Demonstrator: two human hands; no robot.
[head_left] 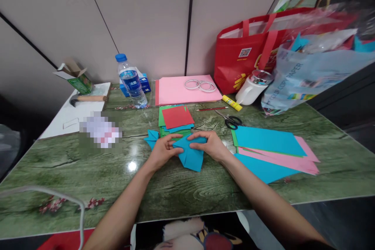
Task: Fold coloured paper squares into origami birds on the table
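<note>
A partly folded sheet of blue paper [191,158] is held low over the middle of the table, creases running across it. My left hand [164,149] pinches its left corner between thumb and fingers. At its upper right edge, my right hand [211,145] grips the same paper with thumb and fingertips. Just left of my left hand lies a folded blue paper piece [152,137], partly hidden by that hand. Behind my hands is a stack of small square sheets, with a red square [178,117] on top and green and blue ones beneath.
Scissors [231,119], a pencil [212,108] and a glue stick [232,102] lie behind my right hand. Coloured strips [269,140] spread to the right. Farther back stand a water bottle [132,82], pink paper [172,90], a white mug [253,88] and a red bag [231,58]. A hammer [88,98] lies left.
</note>
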